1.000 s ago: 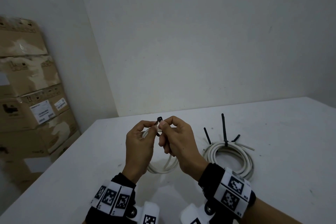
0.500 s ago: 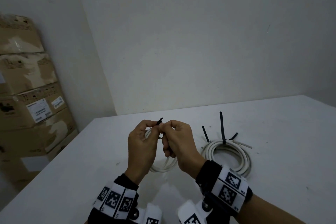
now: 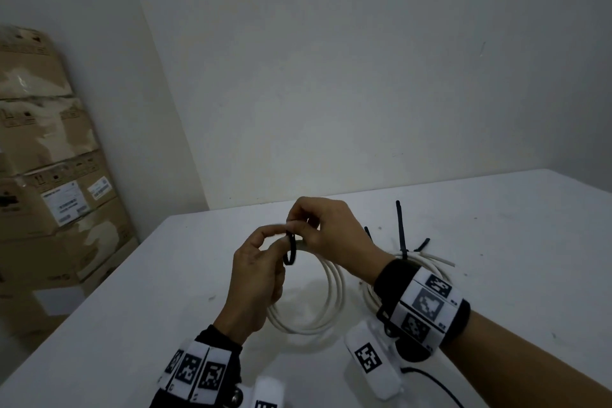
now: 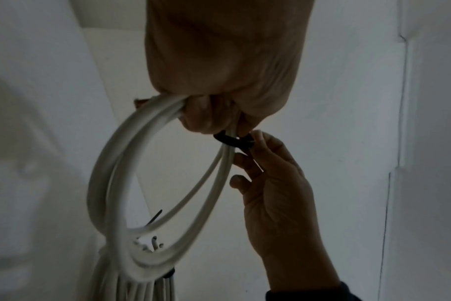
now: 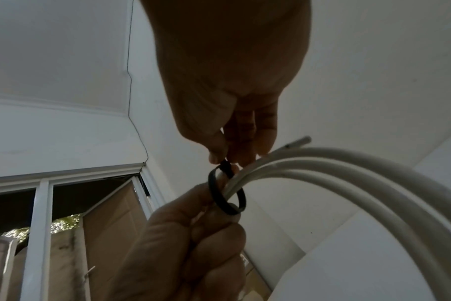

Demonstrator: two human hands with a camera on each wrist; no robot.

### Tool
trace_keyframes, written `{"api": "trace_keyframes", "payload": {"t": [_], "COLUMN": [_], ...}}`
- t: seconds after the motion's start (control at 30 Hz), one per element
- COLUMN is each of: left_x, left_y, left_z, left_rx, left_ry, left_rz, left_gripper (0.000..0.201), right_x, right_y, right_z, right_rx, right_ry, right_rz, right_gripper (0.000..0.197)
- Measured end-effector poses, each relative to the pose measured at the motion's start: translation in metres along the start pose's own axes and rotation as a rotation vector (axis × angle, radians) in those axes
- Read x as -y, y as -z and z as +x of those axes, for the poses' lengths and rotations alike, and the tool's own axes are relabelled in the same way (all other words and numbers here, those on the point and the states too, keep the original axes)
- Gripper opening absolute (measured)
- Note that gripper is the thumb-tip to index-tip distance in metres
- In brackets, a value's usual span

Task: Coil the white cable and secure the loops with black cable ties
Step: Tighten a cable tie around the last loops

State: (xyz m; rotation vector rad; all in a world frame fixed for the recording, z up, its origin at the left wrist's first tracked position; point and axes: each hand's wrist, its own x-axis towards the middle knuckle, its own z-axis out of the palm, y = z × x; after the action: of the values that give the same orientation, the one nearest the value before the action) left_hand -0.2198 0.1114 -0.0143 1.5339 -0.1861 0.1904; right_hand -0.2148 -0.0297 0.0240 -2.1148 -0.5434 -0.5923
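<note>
A white cable coil (image 3: 332, 291) hangs over the white table (image 3: 496, 242), its top held between both hands. My left hand (image 3: 281, 237) grips the cable loops (image 4: 131, 146) in its curled fingers. A black cable tie (image 3: 290, 248) forms a small loop round the cable strands (image 5: 348, 173) beside that grip. My right hand (image 3: 294, 225), just above and to the right, pinches the black cable tie (image 5: 225, 165) at the top of its loop (image 5: 228, 198). In the left wrist view the black cable tie (image 4: 232, 140) sits between the two hands.
A second white coil (image 3: 427, 262) lies on the table behind my right wrist, with black ties (image 3: 401, 228) sticking up from it. Stacked cardboard boxes (image 3: 49, 182) stand against the left wall. The table's left edge (image 3: 99, 301) runs diagonally.
My right hand has risen and shifted right, away from the left. The tie, earlier hidden between pinched fingertips, now shows as a loop round the cable. The coil hangs more in view.
</note>
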Motion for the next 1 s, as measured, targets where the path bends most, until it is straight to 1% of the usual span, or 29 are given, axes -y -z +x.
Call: {"api": "trace_keyframes", "payload": {"t": [0.07,0.13,0.2,0.23,0.33,0.43,0.53,0.6,0.67,0.73,0.8,0.9,0.97,1.0], "left_x": [-0.003,-0.004,-0.004,-0.004,-0.001,0.002,0.006,0.012,0.018,0.02,0.02,0.016,0.016,0.017], "left_y": [0.0,-0.001,-0.002,-0.002,-0.002,-0.002,-0.004,-0.006,-0.007,-0.007,-0.009,-0.017,-0.021,-0.021], "left_z": [-0.003,-0.006,-0.008,-0.008,-0.008,-0.008,-0.007,-0.012,-0.017,-0.019,-0.019,-0.022,-0.025,-0.024], "left_rx": [0.059,0.089,0.096,0.095,0.08,0.06,0.052,0.061,0.067,0.058,0.05,0.09,0.127,0.142], "left_ry": [0.038,0.051,0.071,0.086,0.127,0.128,0.109,0.119,0.135,0.141,0.134,0.112,0.114,0.129], "left_rz": [-0.057,-0.083,-0.099,-0.103,-0.117,-0.123,-0.08,-0.066,-0.056,-0.048,-0.041,-0.045,-0.045,-0.032], "left_gripper": [0.017,0.025,0.033,0.033,0.023,0.018,0.016,0.019,0.021,0.023,0.024,0.025,0.025,0.025], "right_x": [-0.002,-0.002,-0.002,-0.001,0.001,0.003,0.004,0.004,0.005,0.007,0.009,0.008,0.006,0.005], "right_y": [0.001,0.003,0.005,0.005,0.004,0.002,-0.001,0.003,0.011,0.013,0.012,0.012,0.013,0.013], "right_z": [0.002,0.004,0.007,0.009,0.012,0.009,0.005,0.01,0.018,0.023,0.021,0.021,0.023,0.024], "right_rx": [-0.009,-0.003,0.035,0.066,0.127,0.133,0.085,0.024,0.005,0.055,0.076,0.002,-0.058,-0.065], "right_ry": [-0.025,-0.049,-0.052,-0.049,-0.049,-0.068,-0.113,-0.142,-0.152,-0.147,-0.185,-0.319,-0.359,-0.369], "right_rz": [0.025,0.045,0.027,0.002,-0.067,-0.151,-0.268,-0.288,-0.258,-0.235,-0.103,0.198,0.268,0.289], "right_gripper": [0.008,0.009,0.011,0.011,0.007,0.009,0.013,0.014,0.013,0.013,0.012,0.016,0.017,0.016]}}
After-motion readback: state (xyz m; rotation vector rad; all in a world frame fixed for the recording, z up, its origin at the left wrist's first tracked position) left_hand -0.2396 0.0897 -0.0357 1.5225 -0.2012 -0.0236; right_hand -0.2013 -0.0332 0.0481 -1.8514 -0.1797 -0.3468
